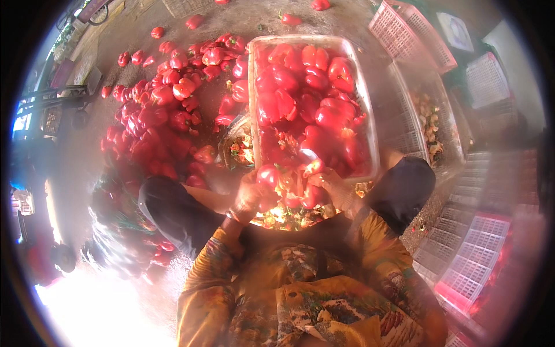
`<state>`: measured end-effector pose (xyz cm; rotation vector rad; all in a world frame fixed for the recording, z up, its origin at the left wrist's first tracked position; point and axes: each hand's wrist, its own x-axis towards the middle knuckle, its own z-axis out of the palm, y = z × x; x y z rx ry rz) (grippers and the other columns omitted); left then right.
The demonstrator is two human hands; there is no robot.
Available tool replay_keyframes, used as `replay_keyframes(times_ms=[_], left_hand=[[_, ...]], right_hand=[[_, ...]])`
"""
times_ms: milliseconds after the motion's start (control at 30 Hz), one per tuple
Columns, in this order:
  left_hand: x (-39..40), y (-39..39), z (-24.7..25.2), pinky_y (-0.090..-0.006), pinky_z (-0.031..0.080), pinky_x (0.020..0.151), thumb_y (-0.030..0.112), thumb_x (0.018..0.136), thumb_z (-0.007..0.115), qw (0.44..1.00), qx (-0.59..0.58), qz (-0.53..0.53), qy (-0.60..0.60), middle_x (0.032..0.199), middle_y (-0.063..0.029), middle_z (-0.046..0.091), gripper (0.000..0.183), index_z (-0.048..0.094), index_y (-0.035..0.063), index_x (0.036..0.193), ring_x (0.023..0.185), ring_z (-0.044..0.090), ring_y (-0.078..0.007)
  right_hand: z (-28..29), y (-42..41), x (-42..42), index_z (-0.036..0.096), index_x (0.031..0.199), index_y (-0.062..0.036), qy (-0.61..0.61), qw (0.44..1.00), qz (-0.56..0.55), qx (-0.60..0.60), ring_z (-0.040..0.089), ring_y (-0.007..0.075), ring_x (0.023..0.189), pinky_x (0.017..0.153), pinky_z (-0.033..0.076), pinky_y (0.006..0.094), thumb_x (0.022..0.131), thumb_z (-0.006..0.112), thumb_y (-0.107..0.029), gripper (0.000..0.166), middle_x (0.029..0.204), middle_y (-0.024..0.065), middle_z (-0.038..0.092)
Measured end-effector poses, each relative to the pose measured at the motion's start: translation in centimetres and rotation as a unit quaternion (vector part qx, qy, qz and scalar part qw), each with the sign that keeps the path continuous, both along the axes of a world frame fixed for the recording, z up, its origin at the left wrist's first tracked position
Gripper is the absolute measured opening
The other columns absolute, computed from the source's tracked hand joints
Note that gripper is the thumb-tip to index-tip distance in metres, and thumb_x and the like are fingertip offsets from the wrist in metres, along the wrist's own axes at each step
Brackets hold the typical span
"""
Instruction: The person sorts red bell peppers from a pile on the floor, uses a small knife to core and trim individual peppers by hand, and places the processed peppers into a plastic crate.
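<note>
My left hand (252, 193) grips a red bell pepper (267, 175) in front of my lap. The pepper is torn or cut open, and its pale inner flesh (286, 184) faces up between the hands. Closed on the right part of the opened pepper (313, 195) is my right hand (338, 186). Above its fingers shows a pale, shiny curved shape (308, 153), perhaps a knife blade; its handle is hidden. Just beyond both hands stands a pale plastic crate (368, 130) filled with cored red peppers (334, 112). Pepper cores and scraps (284, 218) lie below the hands, between my legs.
A large heap of red peppers (160, 95) spreads over the floor at left. Right of the crate, another crate (451, 130) holds pale scraps. A pink crate (399, 30) stands far right, with more stacked crates (475, 256) nearer. Plastic sheeting (117, 238) lies lower left.
</note>
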<state>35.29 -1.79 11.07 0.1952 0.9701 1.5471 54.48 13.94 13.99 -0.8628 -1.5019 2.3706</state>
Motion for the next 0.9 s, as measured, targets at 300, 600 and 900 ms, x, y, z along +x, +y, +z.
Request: replay_keyframes(times_ms=[300, 600, 900], left_hand=[[4.9, 2.5, 0.3, -0.0371, 0.051, 0.093, 0.016, 0.088, 0.054, 0.986, 0.049, 0.146, -0.056, 0.112, -0.0086, 0.065, 0.037, 0.057, 0.0029, 0.123, 0.100, 0.064, -0.0209], [1.3, 3.1, 3.4, -0.0309, 0.054, 0.078, 0.016, 0.094, 0.062, 0.972, 0.129, 0.187, -0.058, 0.109, -0.0094, 0.062, 0.037, 0.052, 0.0031, 0.128, 0.093, 0.062, -0.0193], [4.8, 3.7, 4.9, -0.0317, 0.055, 0.088, 0.007, 0.079, 0.077, 0.979, 0.168, 0.111, -0.023, 0.134, -0.0102, 0.057, 0.086, 0.034, 0.0091, 0.153, 0.109, 0.063, -0.0215]], right_hand=[[1.3, -7.0, 0.8, 0.062, 0.126, -0.0061, -0.083, 0.881, -0.230, 0.405, 0.071, 0.0226, 0.085, 0.074, 0.057, 0.0345, 0.089, 0.066, -0.015, 0.038, 0.095, 0.0119, 0.071], [9.9, -1.1, 4.1, 0.053, 0.136, -0.0137, -0.431, 0.655, -0.212, 0.583, 0.064, 0.0373, 0.104, 0.084, 0.054, 0.0457, 0.076, 0.079, -0.021, 0.066, 0.123, 0.0137, 0.062], [3.0, 3.5, 7.2, 0.047, 0.145, -0.0059, -0.259, 0.814, -0.113, 0.508, 0.053, 0.0347, 0.129, 0.106, 0.044, 0.0416, 0.082, 0.077, -0.032, 0.074, 0.140, 0.0192, 0.054]])
